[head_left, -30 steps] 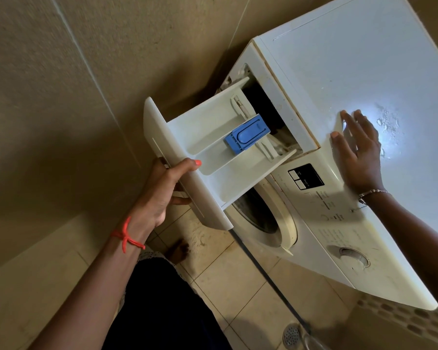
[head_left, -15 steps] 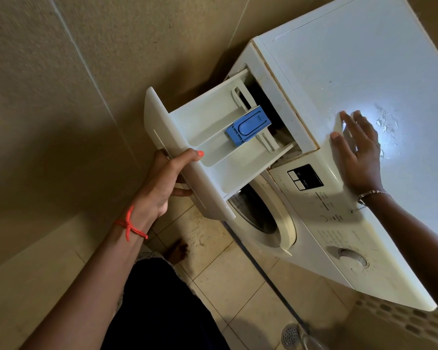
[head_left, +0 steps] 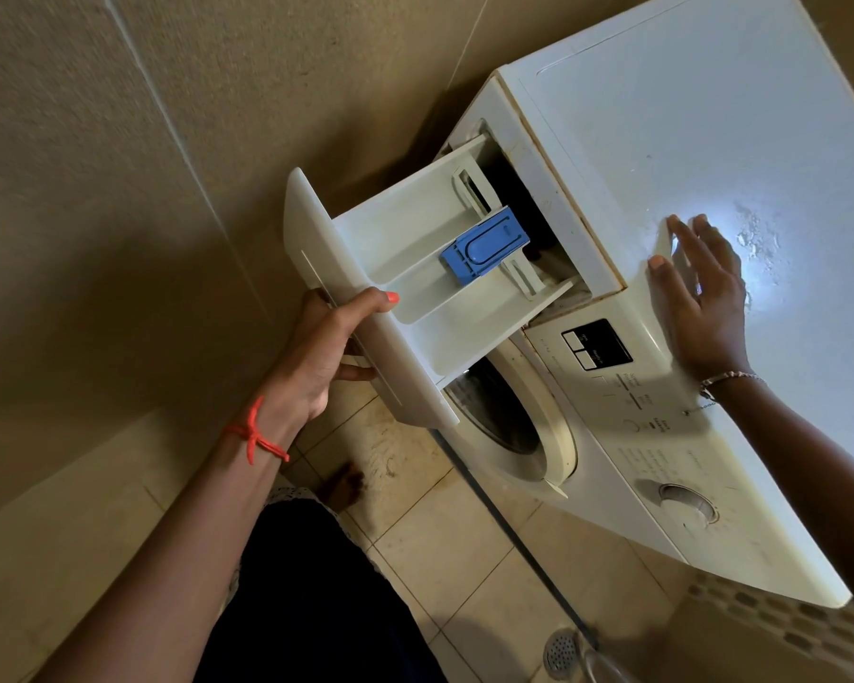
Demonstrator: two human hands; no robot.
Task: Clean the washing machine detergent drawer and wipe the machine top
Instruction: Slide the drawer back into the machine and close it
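Now gripping the detergent drawer (head_left: 405,248) by its front panel with the left hand (head_left: 316,357), thumb over the top edge, fingers curled beneath, drawer partly out of the washing machine (head_left: 612,485). Resting the right hand (head_left: 706,308) flat on the machine top (head_left: 686,115), fingers straight and slightly spread, water drops (head_left: 760,234) just past the fingertips.

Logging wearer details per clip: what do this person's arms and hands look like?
No sleeves are visible. The left hand has a knotted orange-red string at the wrist and an orange-painted thumbnail; the right hand wears a thin beaded bracelet.
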